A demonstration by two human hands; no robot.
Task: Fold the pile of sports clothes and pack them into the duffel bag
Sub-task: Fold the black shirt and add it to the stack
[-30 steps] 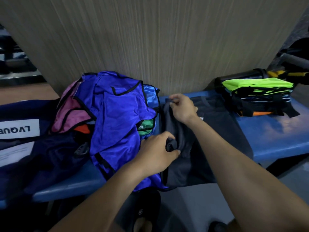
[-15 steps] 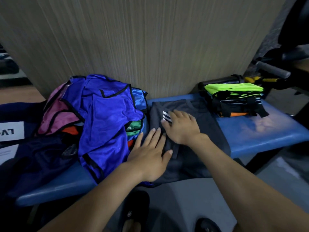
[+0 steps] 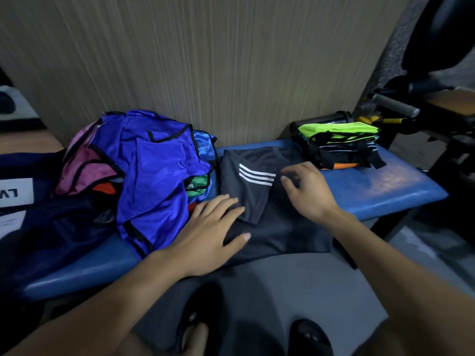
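Note:
A dark grey shirt (image 3: 282,227) lies flat on the blue bench (image 3: 380,191), one sleeve with white stripes folded inward. My left hand (image 3: 213,229) presses flat on the shirt's left edge, fingers straight. Relaxed and holding nothing, my right hand (image 3: 305,191) hovers over the shirt's middle. A pile of unfolded clothes (image 3: 149,170), mostly bright blue with pink, green and orange pieces, sits to the left of the shirt. A stack of folded clothes (image 3: 339,145) topped by a neon green piece stands at the bench's right back. The dark navy duffel bag (image 3: 38,222) lies at the far left.
A wood-grain wall (image 3: 231,68) rises right behind the bench. Dark gym equipment with a padded bar (image 3: 395,106) stands at the right. My feet in black sandals (image 3: 198,319) are on the grey floor below the bench's front edge.
Both hands let go of the shirt's edge and laid the striped sleeve inward. The left hand now lies flat on it; the right hand has lifted off and moved right.

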